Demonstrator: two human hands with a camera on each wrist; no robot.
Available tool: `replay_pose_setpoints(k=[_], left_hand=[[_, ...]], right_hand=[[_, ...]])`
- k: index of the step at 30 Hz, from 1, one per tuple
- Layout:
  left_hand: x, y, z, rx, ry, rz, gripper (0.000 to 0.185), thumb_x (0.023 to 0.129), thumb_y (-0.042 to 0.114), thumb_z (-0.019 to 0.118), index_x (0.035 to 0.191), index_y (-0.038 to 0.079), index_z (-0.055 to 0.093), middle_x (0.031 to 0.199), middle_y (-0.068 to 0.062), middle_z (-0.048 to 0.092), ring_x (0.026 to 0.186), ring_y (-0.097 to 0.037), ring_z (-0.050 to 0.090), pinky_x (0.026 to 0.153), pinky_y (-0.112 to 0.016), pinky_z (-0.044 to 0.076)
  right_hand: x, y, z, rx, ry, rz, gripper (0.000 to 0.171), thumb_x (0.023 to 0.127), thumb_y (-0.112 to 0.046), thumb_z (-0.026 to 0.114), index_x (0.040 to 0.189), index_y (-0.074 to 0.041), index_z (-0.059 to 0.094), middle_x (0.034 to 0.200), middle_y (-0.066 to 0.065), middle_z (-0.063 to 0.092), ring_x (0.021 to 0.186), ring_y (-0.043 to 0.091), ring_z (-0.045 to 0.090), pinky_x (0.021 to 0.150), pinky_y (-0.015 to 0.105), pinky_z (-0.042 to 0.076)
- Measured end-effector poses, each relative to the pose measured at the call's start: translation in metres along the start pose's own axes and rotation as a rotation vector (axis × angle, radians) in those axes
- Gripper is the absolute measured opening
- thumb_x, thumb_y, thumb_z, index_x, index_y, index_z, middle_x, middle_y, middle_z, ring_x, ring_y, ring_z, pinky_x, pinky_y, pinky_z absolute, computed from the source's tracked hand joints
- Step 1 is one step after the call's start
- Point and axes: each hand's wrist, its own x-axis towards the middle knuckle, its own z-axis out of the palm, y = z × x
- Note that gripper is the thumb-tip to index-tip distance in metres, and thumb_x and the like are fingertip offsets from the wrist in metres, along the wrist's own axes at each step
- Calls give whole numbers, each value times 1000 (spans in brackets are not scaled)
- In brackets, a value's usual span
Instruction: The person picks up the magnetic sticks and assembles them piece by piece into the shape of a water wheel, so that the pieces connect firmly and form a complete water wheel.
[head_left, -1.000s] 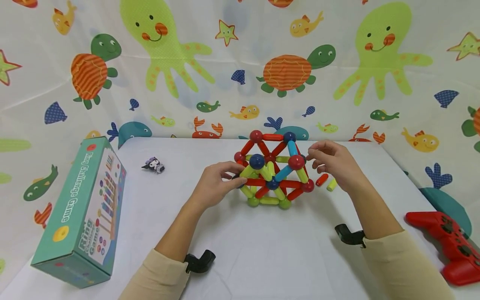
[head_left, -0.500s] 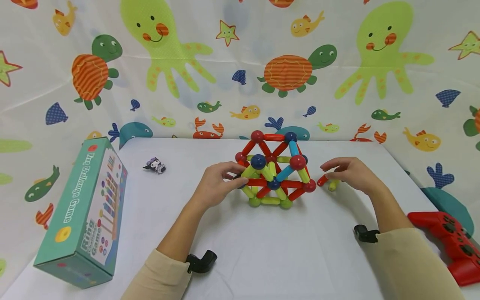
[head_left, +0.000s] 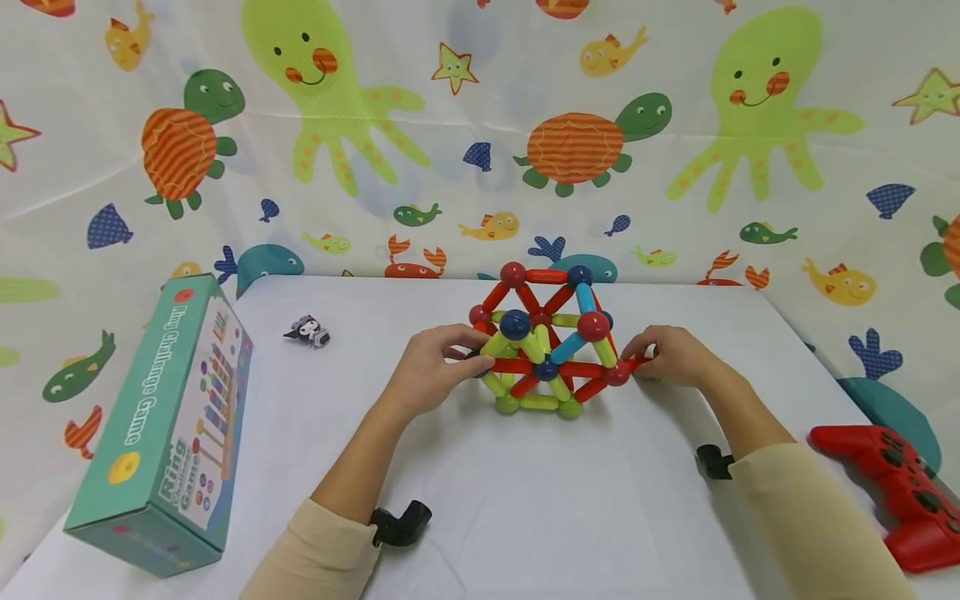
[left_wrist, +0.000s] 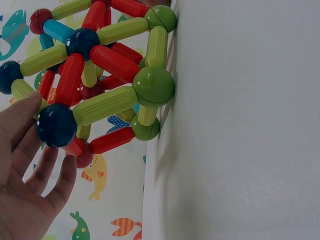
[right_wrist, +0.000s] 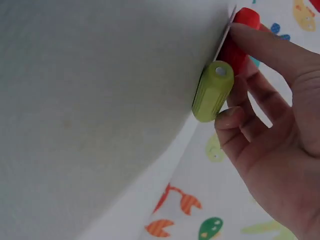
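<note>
A magnetic ball-and-rod structure (head_left: 547, 369) of red, yellow-green and light blue rods with red, dark blue and green balls stands on the table. My left hand (head_left: 438, 371) holds its left corner, thumb and fingers at a dark blue ball (left_wrist: 57, 125). To the right of the structure, my right hand (head_left: 675, 357) pinches a loose red magnetic rod (right_wrist: 247, 18) low at the tabletop. In the head view the rod's tip reaches the red corner ball (head_left: 617, 372). A loose yellow-green rod (right_wrist: 214, 95) lies beside the right fingertips, mostly hidden by the hand in the head view.
A tall green game box (head_left: 161, 425) stands at the left. A small black-and-white figurine (head_left: 307, 331) lies at the back left. At the right edge is a red game controller (head_left: 892, 492). A curtain printed with sea animals (head_left: 480, 125) hangs behind the white table (head_left: 525, 517).
My right hand moved right and down from beside the structure's upper right, then took hold of the red rod on the table. My left hand and the structure stayed put.
</note>
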Motion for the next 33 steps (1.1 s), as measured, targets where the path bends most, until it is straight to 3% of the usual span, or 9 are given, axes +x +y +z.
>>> replay_pose_setpoints(k=[5,12,17,21,24,28,33], left_hand=[[0,-1,0,-5,4,-12,30,95,25,75,124,16,74,120,-1,73,113,-23,65,92,-40,60],[0,0,1,-20,0,-6,30,95,24,76,123,16,74,119,0,73,114,-23,65,93,-40,60],[0,0,1,-26,5,-29,29,95,26,76,123,17,75,118,1,73,113,-23,65,92,-40,60],[-1,0,0,-28,6,-44,30,95,27,76,123,18,75,119,1,73,112,-24,65,91,-40,60],[-2,-1,0,-28,7,-40,30,95,27,76,124,18,75,120,0,73,112,-24,65,90,-40,60],[-2,-2,0,-40,9,-24,30,94,26,77,123,17,75,121,-1,73,113,-25,65,90,-40,60],[-2,-3,0,-59,4,-21,31,94,25,78,123,17,75,123,-1,73,113,-26,65,89,-40,60]], right_hand=[[-6,-3,-4,95,59,-13,33,92,-18,77,124,-10,73,119,15,68,106,31,53,73,30,53],[-22,-13,-17,264,226,9,45,100,-40,68,137,-15,63,133,14,65,115,30,58,85,32,51],[-26,-41,-24,402,394,-31,51,100,-47,65,141,-17,59,130,10,66,105,19,66,79,25,55],[-29,-74,-32,545,455,-67,51,98,-48,67,140,-20,59,120,-1,68,99,12,68,79,21,57],[-32,-101,-40,640,433,-85,53,98,-47,68,141,-18,59,116,-4,69,99,12,70,83,21,59],[-32,-135,-49,754,314,-91,54,99,-39,70,141,-8,57,117,1,68,97,13,74,87,21,59],[-26,-167,-52,725,165,-63,46,101,-29,68,136,-1,59,120,12,69,98,20,77,88,25,60]])
